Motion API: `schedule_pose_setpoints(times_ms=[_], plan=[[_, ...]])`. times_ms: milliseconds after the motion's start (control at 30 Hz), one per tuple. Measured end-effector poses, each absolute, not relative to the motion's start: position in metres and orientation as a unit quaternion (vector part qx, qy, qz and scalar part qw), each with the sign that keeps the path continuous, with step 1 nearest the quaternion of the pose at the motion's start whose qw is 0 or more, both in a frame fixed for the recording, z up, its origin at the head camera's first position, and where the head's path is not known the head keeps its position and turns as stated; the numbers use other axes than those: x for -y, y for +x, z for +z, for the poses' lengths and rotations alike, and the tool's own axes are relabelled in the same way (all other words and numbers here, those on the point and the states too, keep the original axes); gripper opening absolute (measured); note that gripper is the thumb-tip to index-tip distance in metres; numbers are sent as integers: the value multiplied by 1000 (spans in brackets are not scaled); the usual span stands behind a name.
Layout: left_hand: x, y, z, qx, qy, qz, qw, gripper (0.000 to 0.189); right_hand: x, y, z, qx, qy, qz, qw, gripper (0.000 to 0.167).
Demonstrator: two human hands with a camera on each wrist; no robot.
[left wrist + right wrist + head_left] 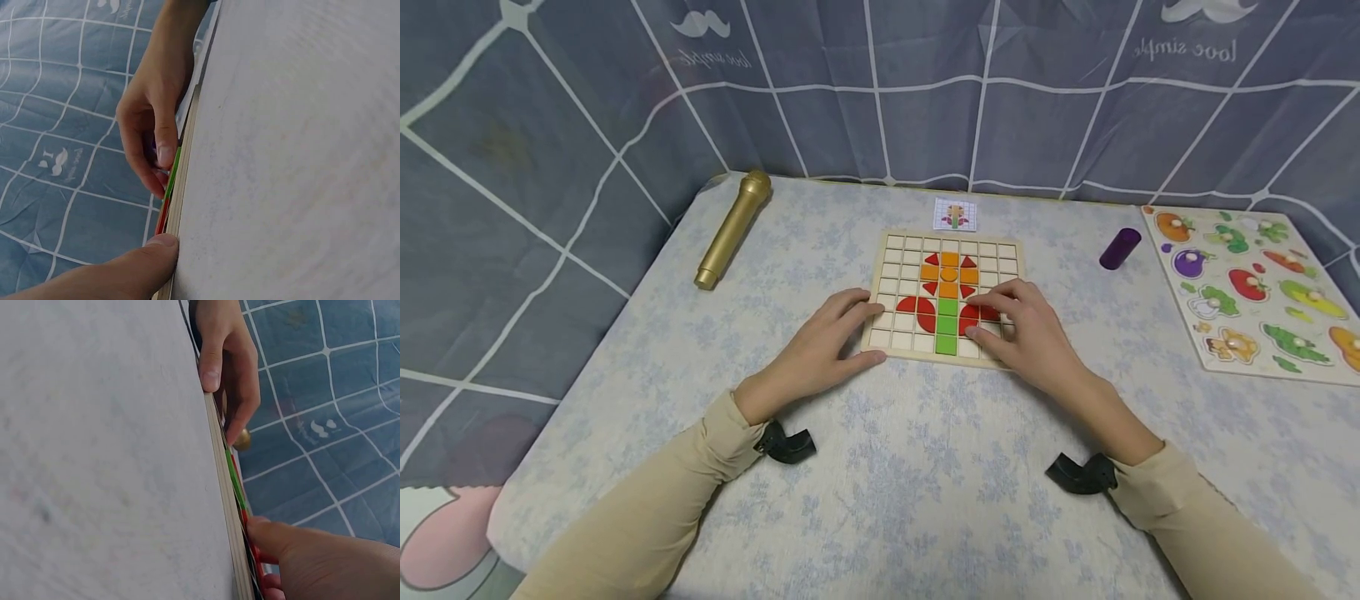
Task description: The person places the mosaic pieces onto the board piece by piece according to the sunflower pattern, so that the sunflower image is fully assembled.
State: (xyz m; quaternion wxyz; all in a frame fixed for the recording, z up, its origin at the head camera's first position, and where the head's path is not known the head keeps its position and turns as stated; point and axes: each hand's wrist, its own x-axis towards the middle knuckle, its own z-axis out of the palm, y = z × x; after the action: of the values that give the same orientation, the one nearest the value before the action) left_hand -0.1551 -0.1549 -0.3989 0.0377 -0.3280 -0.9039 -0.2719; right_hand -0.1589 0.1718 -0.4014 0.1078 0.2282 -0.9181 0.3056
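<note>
A square wooden grid board [902, 339] lies on the table, bearing orange tiles [950, 290], small red triangles, rounded red pieces [927, 315] and a column of green tiles [947, 325]; together they form a flower. My left hand [816, 346] rests at the board's left side, fingertips over its edge and thumb [164, 240] at the near corner. Over the right part, my right hand [1033, 333] touches the red pieces with spread thumb and index finger, the thumb [257, 526] low against the board. Its palm side is hidden in the head view.
A small pattern card [955, 215] lies behind the board. A gold microphone [733, 229] is at back left, and a purple cylinder [1120, 248] at right. A vegetable puzzle board [1217, 292] covers the far right. Grid-patterned cloth [925, 92] hangs behind the table.
</note>
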Motion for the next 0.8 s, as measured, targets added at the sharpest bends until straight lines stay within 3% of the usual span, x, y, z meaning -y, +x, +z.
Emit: schedule_pose_setpoints(times_ms=[367,800], plan=[[155,-155,-400,903,-331,-271,47,61,-169,-159,-401,922,227,299,95,38],[155,-155,-401,899,-333,-280,44,62,-180,-158,-398,912,190,338,137,36]])
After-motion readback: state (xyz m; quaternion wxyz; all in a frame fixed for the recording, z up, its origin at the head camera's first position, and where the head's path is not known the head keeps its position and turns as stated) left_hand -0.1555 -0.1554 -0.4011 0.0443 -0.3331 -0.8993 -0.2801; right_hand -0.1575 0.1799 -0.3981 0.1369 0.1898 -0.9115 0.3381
